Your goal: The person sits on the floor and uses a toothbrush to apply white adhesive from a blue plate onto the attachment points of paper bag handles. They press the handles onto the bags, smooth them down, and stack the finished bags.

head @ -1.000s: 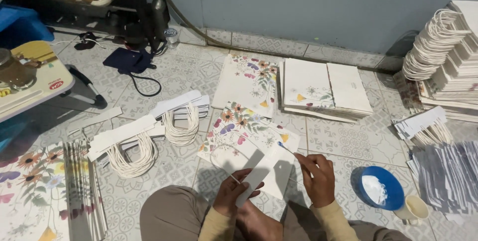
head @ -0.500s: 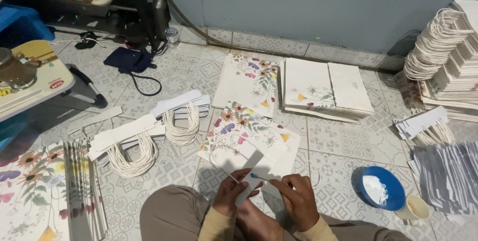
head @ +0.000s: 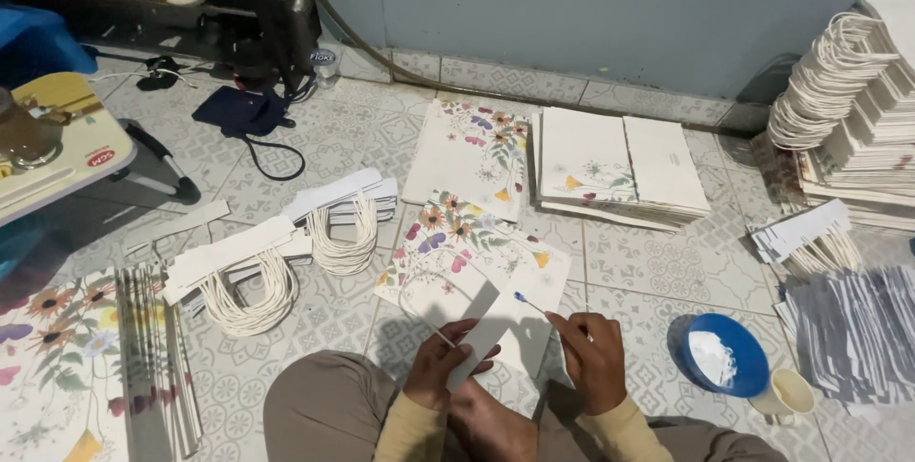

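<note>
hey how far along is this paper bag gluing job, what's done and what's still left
Done: finished bags with cord handles stacked at right. In hand: the left hand holds a white card strip; the right hand holds a blue-tipped stick near it, beside the blue bowl of white paste. Left: flat floral sheets, more strips with cord loops and grey pieces wait on the floor.

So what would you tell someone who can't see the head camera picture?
A person sits on a patterned tile floor, left hand holding a white card strip, right hand holding a thin blue-tipped stick. Flowery paper sheets, white cord handles and a blue bowl of white paste surround them.
</note>
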